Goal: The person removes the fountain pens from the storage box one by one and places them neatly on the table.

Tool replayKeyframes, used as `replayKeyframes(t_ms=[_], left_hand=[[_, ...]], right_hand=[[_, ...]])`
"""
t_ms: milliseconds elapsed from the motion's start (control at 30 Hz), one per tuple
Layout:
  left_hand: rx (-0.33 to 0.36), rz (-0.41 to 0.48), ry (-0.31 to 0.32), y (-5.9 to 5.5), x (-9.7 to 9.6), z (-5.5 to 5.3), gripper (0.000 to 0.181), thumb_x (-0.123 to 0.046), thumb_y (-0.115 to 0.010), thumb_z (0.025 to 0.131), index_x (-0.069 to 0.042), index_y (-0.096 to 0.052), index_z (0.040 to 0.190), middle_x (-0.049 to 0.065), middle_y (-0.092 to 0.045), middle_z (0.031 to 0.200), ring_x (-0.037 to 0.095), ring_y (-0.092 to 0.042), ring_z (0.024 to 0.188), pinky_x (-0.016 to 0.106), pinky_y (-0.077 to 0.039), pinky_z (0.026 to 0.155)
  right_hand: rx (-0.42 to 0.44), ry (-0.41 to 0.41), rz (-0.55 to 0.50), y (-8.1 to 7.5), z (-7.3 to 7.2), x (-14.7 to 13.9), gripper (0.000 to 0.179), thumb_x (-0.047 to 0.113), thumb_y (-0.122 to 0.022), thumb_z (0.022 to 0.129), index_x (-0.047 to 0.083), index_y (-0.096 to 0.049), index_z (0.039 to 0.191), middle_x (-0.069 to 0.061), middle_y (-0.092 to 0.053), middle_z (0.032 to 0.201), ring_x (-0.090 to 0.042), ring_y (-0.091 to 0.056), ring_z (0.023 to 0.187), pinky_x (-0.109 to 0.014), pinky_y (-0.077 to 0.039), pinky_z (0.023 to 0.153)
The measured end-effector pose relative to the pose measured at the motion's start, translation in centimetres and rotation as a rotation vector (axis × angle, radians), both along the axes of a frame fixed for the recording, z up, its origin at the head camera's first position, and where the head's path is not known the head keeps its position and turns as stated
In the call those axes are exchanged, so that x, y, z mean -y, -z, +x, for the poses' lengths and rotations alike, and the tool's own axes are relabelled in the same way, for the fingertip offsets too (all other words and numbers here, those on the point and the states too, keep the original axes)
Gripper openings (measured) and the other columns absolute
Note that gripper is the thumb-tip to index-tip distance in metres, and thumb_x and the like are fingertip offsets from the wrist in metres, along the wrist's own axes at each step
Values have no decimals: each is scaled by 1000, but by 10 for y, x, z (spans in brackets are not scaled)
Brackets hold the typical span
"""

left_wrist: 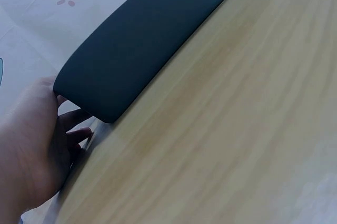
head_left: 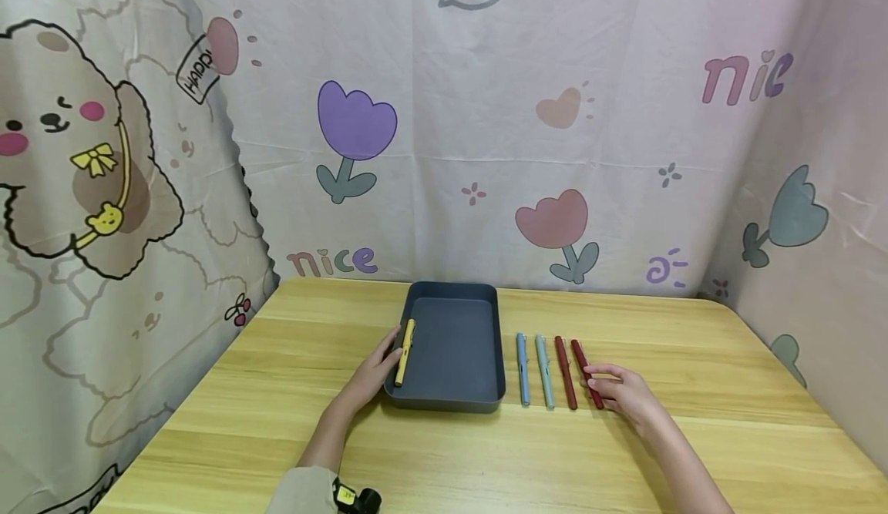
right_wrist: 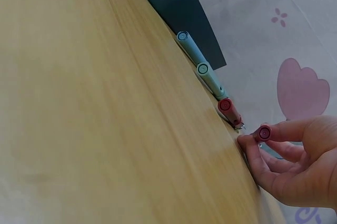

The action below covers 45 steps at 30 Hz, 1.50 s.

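My left hand [head_left: 375,371] holds the left wall of a dark grey rectangular tray [head_left: 451,404], its thumb over the rim; the left wrist view also shows this hand [left_wrist: 31,145] at the tray's wall [left_wrist: 126,50]. Inside the tray, a yellow pen [head_left: 405,354] lies along the left side, close to the thumb. Right of the tray, my right hand [head_left: 627,396] pinches the rightmost dark red pen [head_left: 581,357] between thumb and fingers. The right wrist view shows that pen's round end [right_wrist: 264,132] between the fingertips. Beside it lie another dark red pen [head_left: 565,371], a pale green pen [head_left: 544,371] and a blue pen [head_left: 523,369].
Everything stands on a light wooden table [head_left: 486,460]. A printed cloth [head_left: 430,113] hangs behind its back edge and along both sides. A small black device [head_left: 357,497] is strapped at the left sleeve [head_left: 305,491].
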<state>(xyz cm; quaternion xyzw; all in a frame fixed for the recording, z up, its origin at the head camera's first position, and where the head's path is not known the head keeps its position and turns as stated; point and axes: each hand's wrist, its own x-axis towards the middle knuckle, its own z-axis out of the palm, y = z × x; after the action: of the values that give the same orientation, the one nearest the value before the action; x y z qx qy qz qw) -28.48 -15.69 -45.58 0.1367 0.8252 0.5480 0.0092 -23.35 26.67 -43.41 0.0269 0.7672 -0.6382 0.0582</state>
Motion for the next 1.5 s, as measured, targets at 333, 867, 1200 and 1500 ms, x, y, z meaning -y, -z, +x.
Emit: replayKeyframes(t_ms=[333,867,1200,1500], left_hand=[[13,-3,-15,6,0,-4,53,-27,-40,100,-14,-22,148,16,-19,149,33,-17,134,51,-16,105],[15,6,-15,6,1,-3,52,-25,-40,100,-14,-23,147,16,-19,148,32,-17,134,50,-16,105],[25,18,-4,4,0,-2,53,-25,-40,100,-14,-21,148,17,-17,149,32,-15,135,50,-16,105],[24,17,-6,3,0,-1,53,-26,-40,100,-13,-21,148,17,-17,149,33,-15,134,50,-16,105]], right_hand=[[-5,-7,7,-2,1,1,38,3,-51,92,-15,-44,124,-19,-59,108,-23,-59,95,-32,-51,75],[-43,65,189,-3,2,6,37,5,-57,89,-14,-47,120,-17,-61,101,-24,-60,91,-34,-51,73],[-54,101,260,-4,3,7,37,5,-57,90,-14,-48,119,-18,-59,99,-26,-60,87,-35,-52,72],[-63,134,303,-2,3,8,35,4,-58,87,-13,-51,117,-17,-61,95,-25,-62,83,-35,-52,69]])
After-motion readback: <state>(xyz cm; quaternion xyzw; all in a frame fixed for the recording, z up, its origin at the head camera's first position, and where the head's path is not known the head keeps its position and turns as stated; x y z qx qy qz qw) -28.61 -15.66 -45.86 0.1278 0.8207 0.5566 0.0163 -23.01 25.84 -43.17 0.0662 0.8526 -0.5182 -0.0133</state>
